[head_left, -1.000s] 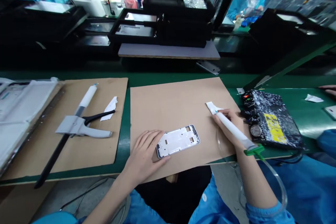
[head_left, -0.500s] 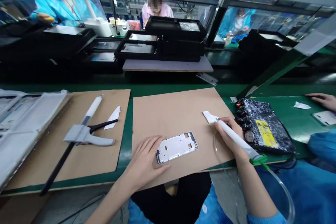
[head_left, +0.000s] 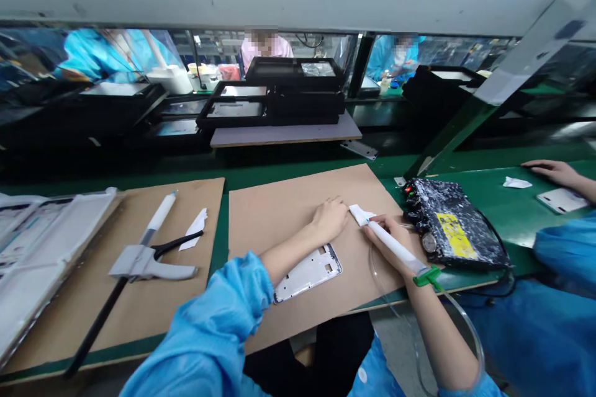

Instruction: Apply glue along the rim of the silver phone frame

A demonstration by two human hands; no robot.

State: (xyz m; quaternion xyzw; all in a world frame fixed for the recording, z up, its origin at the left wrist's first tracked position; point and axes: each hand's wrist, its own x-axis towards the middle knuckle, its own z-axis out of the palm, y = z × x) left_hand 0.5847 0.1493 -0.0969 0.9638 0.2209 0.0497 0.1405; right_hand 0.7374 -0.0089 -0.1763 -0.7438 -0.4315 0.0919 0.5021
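Observation:
My right hand (head_left: 388, 239) is closed around a white dispensing syringe (head_left: 395, 248) with a green cap and a clear tube at its back end. The blue tip points at a crumpled white tissue (head_left: 359, 214) on the cardboard. My left hand (head_left: 331, 217) is stretched across the cardboard, its slightly spread, bent fingers at the tissue's left edge. Beneath my left forearm lies a flat silvery phone frame (head_left: 310, 276), its left part hidden by the sleeve.
On the left, a grey caulking gun (head_left: 144, 262) and another tissue (head_left: 194, 228) lie on a second cardboard sheet (head_left: 181, 291) beside a white tray (head_left: 69, 248). A speckled control box (head_left: 459, 223) stands right. Black trays (head_left: 298, 93) are stacked behind. A co-worker's hand (head_left: 554, 170) rests at far right.
My left hand has left the phone frame and reached forward and right to the tissue. My right hand still holds the syringe at the tissue. The camera view has tilted upward.

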